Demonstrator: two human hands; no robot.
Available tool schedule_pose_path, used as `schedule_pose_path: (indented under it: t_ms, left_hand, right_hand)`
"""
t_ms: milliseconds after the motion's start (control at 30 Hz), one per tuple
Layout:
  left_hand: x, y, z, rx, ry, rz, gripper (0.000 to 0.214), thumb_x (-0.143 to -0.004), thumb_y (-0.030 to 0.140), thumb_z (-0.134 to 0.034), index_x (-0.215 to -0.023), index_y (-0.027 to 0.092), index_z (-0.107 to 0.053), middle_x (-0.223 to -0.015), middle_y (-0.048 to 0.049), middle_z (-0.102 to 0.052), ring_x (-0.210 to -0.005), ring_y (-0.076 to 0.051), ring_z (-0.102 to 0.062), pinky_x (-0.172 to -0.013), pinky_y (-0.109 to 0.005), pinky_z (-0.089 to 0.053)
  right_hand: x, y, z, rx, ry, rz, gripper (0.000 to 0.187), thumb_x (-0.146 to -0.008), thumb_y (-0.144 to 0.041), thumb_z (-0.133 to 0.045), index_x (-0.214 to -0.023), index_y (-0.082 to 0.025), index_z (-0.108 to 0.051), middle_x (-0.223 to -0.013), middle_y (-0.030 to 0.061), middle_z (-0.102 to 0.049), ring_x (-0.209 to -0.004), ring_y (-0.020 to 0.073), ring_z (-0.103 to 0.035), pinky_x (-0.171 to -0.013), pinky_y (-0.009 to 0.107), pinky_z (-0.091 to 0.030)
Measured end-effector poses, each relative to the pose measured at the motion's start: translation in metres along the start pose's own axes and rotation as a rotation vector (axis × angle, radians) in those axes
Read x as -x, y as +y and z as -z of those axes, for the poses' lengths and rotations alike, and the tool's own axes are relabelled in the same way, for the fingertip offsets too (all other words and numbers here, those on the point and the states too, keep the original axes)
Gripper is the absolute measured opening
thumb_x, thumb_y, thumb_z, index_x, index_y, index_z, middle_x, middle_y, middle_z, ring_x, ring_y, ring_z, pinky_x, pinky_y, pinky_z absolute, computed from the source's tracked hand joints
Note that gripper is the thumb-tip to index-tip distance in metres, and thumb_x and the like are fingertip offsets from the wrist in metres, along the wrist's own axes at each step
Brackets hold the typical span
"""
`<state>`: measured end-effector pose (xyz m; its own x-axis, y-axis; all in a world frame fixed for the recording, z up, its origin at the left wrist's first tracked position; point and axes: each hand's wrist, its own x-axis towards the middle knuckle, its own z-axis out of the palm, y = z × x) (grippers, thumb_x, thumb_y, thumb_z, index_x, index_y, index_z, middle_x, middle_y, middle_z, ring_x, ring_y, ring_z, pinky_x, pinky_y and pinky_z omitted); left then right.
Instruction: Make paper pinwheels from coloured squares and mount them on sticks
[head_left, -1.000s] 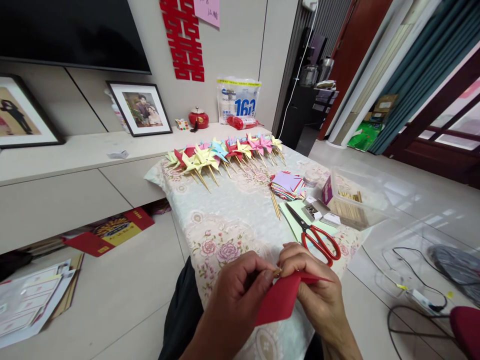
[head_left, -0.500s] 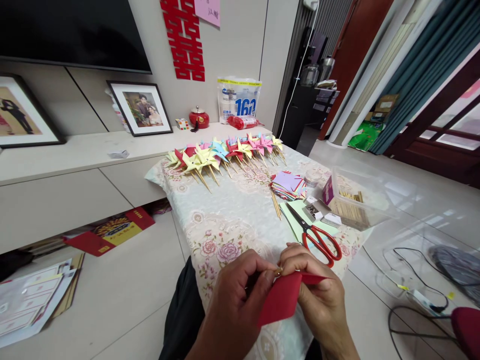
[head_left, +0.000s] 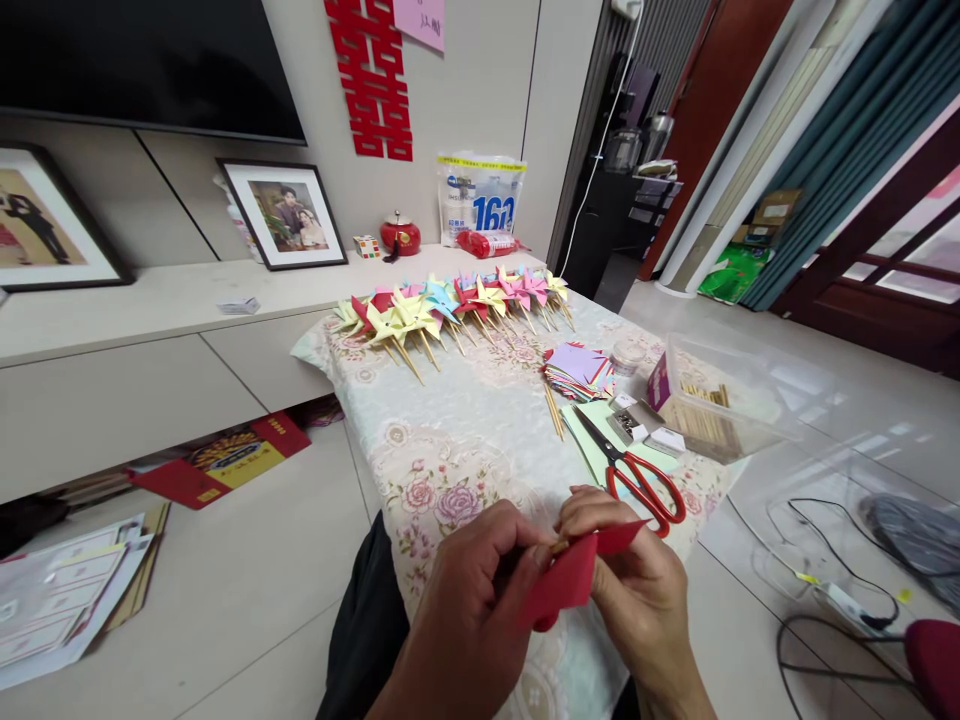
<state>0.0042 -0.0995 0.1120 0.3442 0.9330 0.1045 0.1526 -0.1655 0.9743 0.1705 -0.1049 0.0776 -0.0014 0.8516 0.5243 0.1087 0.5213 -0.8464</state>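
Observation:
Over the near edge of the table, both hands meet at a piece of red paper point(head_left: 566, 580) with folded, curling flaps, like a pinwheel. My left hand point(head_left: 476, 595) is closed, thumb and forefinger pinching at the end of a small wooden stick point(head_left: 559, 546); most of the stick is hidden. My right hand point(head_left: 641, 600) is closed on the red paper, its thumb below and fingers curled over the top. Scissors with red handles point(head_left: 641, 480) lie open just beyond the right hand, on light green paper point(head_left: 589, 445).
Finished pinwheels point(head_left: 457, 305) on sticks line the table's far side. A stack of coloured paper squares point(head_left: 577, 370), loose sticks point(head_left: 553, 410), a small open box of metal pieces point(head_left: 626, 425) and a clear tub of sticks point(head_left: 720, 400) stand right. Flowered cloth point(head_left: 450, 450) covers the table.
The red paper has turned in the hands: its right flap now tilts upward and a curled part shows beneath. Both hands stay at nearly the same spot.

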Motion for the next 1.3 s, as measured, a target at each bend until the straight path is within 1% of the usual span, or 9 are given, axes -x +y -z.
schedule_pose_path:
  t_ms: [67, 167, 433, 733, 833, 933, 1067, 1167, 1300]
  left_hand:
    - [0.0003, 0.0002, 0.0015, -0.027, 0.006, -0.022, 0.032, -0.097, 0.034, -0.048, -0.071, 0.019, -0.060, -0.067, -0.0011, -0.059, -0.063, -0.014, -0.054, -0.062, -0.028, -0.040]
    - [0.0014, 0.0009, 0.0022, -0.078, 0.019, -0.060, 0.030, -0.097, 0.034, -0.049, -0.074, 0.020, -0.061, -0.070, -0.0013, -0.060, -0.064, -0.014, -0.054, -0.062, -0.028, -0.040]
    - [0.0071, 0.0042, 0.0018, -0.140, 0.022, -0.085, 0.027, -0.098, 0.032, -0.047, -0.077, 0.021, -0.061, -0.073, -0.0019, -0.061, -0.067, -0.015, -0.056, -0.063, -0.029, -0.040]
    - [0.0075, 0.0016, -0.0022, -0.126, 0.037, -0.039, 0.031, -0.099, 0.036, -0.044, -0.075, 0.021, -0.056, -0.073, -0.0013, -0.057, -0.067, -0.015, -0.053, -0.064, -0.029, -0.039]
    - [0.0075, 0.0024, -0.0038, -0.118, 0.040, -0.052, 0.029, -0.099, 0.033, -0.044, -0.074, 0.021, -0.054, -0.074, -0.0017, -0.057, -0.069, -0.016, -0.054, -0.066, -0.030, -0.040]
    - [0.0078, 0.0032, -0.0046, -0.122, 0.039, -0.069, 0.026, -0.099, 0.031, -0.044, -0.077, 0.021, -0.055, -0.078, -0.0030, -0.058, -0.075, -0.017, -0.057, -0.070, -0.031, -0.042]
    - [0.0072, 0.0029, -0.0051, -0.123, 0.023, -0.076, 0.026, -0.099, 0.030, -0.043, -0.079, 0.021, -0.058, -0.080, -0.0039, -0.060, -0.076, -0.018, -0.058, -0.071, -0.031, -0.043]
    - [0.0053, 0.0006, -0.0052, -0.106, 0.013, -0.066, 0.027, -0.098, 0.031, -0.043, -0.079, 0.020, -0.059, -0.080, -0.0041, -0.061, -0.075, -0.018, -0.058, -0.070, -0.031, -0.042]
    - [0.0011, -0.0043, -0.0004, -0.022, -0.024, -0.034, 0.025, -0.098, 0.030, -0.045, -0.082, 0.020, -0.062, -0.081, -0.0030, -0.063, -0.075, -0.017, -0.058, -0.071, -0.030, -0.044]
  right_hand:
    - [-0.0005, 0.0022, 0.0005, 0.035, -0.006, 0.069, 0.010, -0.094, -0.030, -0.066, -0.103, -0.027, -0.069, -0.087, 0.0037, -0.067, -0.087, 0.0226, -0.062, -0.082, 0.039, -0.050]
    - [-0.0010, 0.0028, 0.0017, 0.075, -0.049, 0.131, 0.011, -0.096, -0.031, -0.063, -0.102, -0.027, -0.072, -0.086, 0.0042, -0.066, -0.083, 0.0221, -0.063, -0.086, 0.042, -0.049]
    - [0.0001, 0.0020, 0.0009, 0.116, 0.002, 0.166, 0.008, -0.096, -0.027, -0.063, -0.095, -0.026, -0.070, -0.084, 0.0025, -0.061, -0.080, 0.0207, -0.060, -0.094, 0.047, -0.045]
    - [0.0032, 0.0027, -0.0033, 0.121, 0.019, 0.162, 0.013, -0.095, -0.018, -0.058, -0.098, -0.026, -0.068, -0.086, 0.0027, -0.060, -0.084, 0.0216, -0.058, -0.098, 0.049, -0.042]
    - [0.0029, 0.0027, -0.0044, 0.130, 0.041, 0.175, 0.014, -0.094, -0.015, -0.057, -0.095, -0.025, -0.067, -0.084, 0.0023, -0.059, -0.082, 0.0214, -0.058, -0.097, 0.050, -0.042]
    - [0.0023, 0.0019, -0.0054, 0.131, 0.053, 0.187, 0.014, -0.093, -0.014, -0.057, -0.091, -0.025, -0.066, -0.082, 0.0019, -0.059, -0.080, 0.0209, -0.058, -0.095, 0.049, -0.043]
    - [0.0027, -0.0001, -0.0056, 0.139, 0.045, 0.183, 0.016, -0.094, -0.014, -0.054, -0.089, -0.024, -0.065, -0.082, 0.0020, -0.058, -0.080, 0.0208, -0.058, -0.095, 0.049, -0.042]
    - [0.0025, 0.0004, -0.0028, 0.141, 0.035, 0.166, 0.015, -0.095, -0.015, -0.054, -0.088, -0.024, -0.064, -0.083, 0.0021, -0.058, -0.082, 0.0210, -0.057, -0.095, 0.047, -0.042]
    - [-0.0003, 0.0050, 0.0026, 0.098, -0.009, 0.080, 0.006, -0.093, -0.021, -0.062, -0.093, -0.024, -0.067, -0.086, 0.0027, -0.061, -0.088, 0.0220, -0.058, -0.089, 0.041, -0.045]
